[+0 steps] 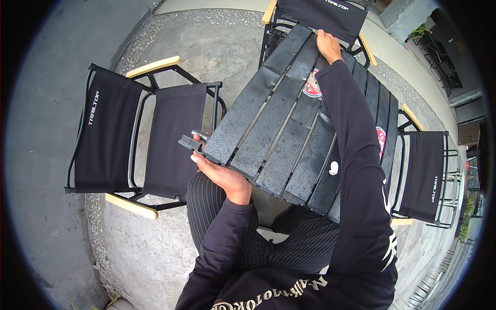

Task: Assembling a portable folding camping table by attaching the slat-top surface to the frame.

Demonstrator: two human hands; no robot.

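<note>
A black slatted tabletop (268,132) is in front of me, turned at a slant, its slats uneven and some bent or raised at the far side. My left hand (227,178) is closed around its near left corner from below, beside a ribbed black end piece (190,143). A small shiny piece (199,135) shows by those fingertips; its kind is unclear. My right arm reaches across the slats, and my right hand (329,46) grips the far edge, its fingertips partly hidden. Red round stickers (312,85) and a small white object (334,168) are on the slats.
Black folding chairs with pale wooden armrests stand around: a left chair (175,134), a far chair (323,18) close behind the tabletop, and a right chair (423,173). Below lies concrete floor (134,248); a grey wall (57,119) runs along the left.
</note>
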